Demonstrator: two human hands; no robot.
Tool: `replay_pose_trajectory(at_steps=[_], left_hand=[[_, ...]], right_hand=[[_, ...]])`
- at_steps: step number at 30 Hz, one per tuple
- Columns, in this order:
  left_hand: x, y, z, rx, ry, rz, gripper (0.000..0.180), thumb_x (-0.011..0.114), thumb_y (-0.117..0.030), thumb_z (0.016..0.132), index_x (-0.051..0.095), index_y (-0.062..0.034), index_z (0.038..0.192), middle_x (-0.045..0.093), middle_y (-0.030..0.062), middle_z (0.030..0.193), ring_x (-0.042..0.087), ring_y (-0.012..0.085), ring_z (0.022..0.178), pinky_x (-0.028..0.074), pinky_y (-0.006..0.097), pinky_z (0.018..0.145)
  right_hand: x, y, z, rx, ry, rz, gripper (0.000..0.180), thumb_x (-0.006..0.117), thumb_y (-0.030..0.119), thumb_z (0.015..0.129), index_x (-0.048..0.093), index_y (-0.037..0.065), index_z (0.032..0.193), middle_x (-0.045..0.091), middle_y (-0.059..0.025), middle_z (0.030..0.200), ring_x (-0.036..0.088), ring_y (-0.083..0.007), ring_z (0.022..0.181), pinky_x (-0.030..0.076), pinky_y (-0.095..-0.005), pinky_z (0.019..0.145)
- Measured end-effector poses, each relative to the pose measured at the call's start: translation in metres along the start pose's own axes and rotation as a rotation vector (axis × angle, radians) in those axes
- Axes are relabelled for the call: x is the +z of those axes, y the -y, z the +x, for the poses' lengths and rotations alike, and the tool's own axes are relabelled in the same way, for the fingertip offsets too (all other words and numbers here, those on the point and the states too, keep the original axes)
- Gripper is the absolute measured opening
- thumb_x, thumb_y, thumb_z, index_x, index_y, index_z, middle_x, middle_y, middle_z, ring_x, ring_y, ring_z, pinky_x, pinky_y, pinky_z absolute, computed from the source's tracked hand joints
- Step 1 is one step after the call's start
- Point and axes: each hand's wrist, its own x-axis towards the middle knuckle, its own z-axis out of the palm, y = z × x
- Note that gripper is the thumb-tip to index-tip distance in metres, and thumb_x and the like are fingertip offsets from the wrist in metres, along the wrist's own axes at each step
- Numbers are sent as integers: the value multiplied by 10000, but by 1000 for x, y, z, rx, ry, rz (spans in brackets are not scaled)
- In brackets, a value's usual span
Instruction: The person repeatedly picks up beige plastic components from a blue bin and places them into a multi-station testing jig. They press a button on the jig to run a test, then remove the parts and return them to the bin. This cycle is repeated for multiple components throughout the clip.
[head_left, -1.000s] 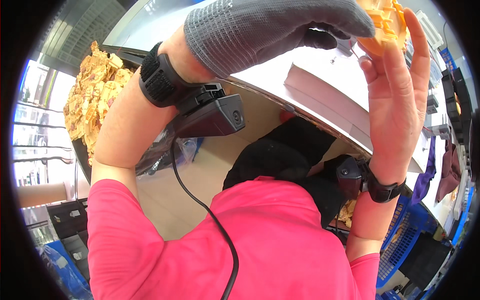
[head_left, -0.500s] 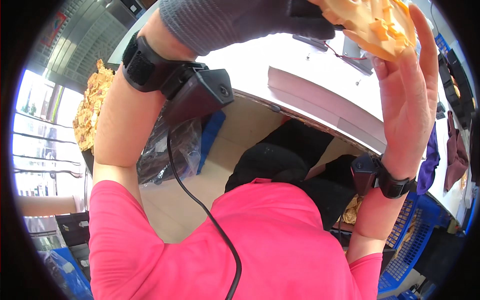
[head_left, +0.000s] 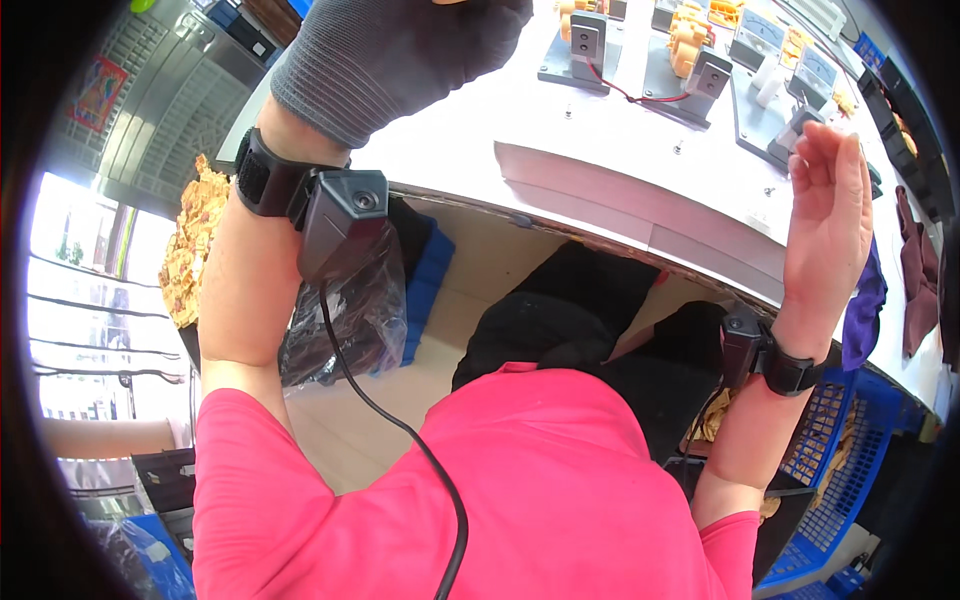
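Observation:
My left hand [head_left: 400, 65] wears a dark grey knitted glove and is closed at the top edge of the view. A sliver of the orange-yellow moulded plastic piece [head_left: 448, 2] shows at its fingers; the rest is cut off by the frame. My bare right hand [head_left: 832, 205] is raised over the right part of the white table [head_left: 440, 145], fingers loosely bent, with nothing seen in it. Beyond it stand several grey baseplates [head_left: 765, 125] with upright blocks, some bearing orange plastic parts [head_left: 688, 42] and joined by red and black wire.
Small screws [head_left: 678, 147] lie along the table near a pale raised strip [head_left: 620, 200] at its front edge. Blue plastic baskets [head_left: 850, 460] stand low at right. A heap of yellow-orange pieces [head_left: 195, 240] is at left, beside a clear plastic bag [head_left: 345, 320]. Another person's forearm [head_left: 110, 438] shows at far left.
My left hand has moved left, carrying the orange piece mostly out of view. My right hand has let go of it and lowered slightly. More of the baseplates now shows.

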Motion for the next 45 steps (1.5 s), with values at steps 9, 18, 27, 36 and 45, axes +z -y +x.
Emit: replay_pose_trajectory(at_steps=[9, 18, 27, 36, 45], left_hand=[[-2, 20, 13, 8, -127, -3, 434, 672, -374, 893, 602, -30, 1150, 676, 70, 962, 656, 182, 827, 547, 298, 737], [8, 46, 38, -130, -148, -180, 371, 631, -399, 907, 623, -93, 1115, 664, 18, 942, 625, 126, 756, 472, 262, 617], [-5, 49, 42, -177, -174, -249, 435, 599, -442, 919, 614, -84, 1166, 618, 6, 879, 520, 89, 655, 450, 234, 588], [-13, 46, 37, -184, -83, -223, 413, 570, -460, 931, 616, -105, 1138, 568, -23, 831, 475, 85, 641, 421, 239, 576], [4, 47, 26, -100, -224, -76, 420, 569, -506, 933, 621, -123, 1097, 545, -26, 806, 385, 78, 597, 335, 239, 543]], right_hand=[[4, -11, -7, 39, -94, -84, 248, 547, 181, 1025, 632, 44, 1213, 661, -29, 1057, 584, -79, 936, 442, -233, 826], [7, -10, -7, 61, -44, -176, 238, 570, 88, 1001, 577, 9, 1226, 619, -46, 1135, 570, -96, 1034, 436, -239, 932], [25, -10, -5, 43, 75, -200, 280, 574, 86, 993, 560, 16, 1263, 622, -69, 1148, 580, -116, 1065, 446, -254, 926], [47, -30, 2, 52, 147, -276, 356, 624, 127, 959, 551, 43, 1297, 613, -91, 1162, 612, -147, 1030, 481, -282, 856], [33, -15, -8, -70, 51, -339, 352, 627, 90, 947, 556, 45, 1288, 586, -83, 1139, 596, -138, 987, 485, -279, 840]])
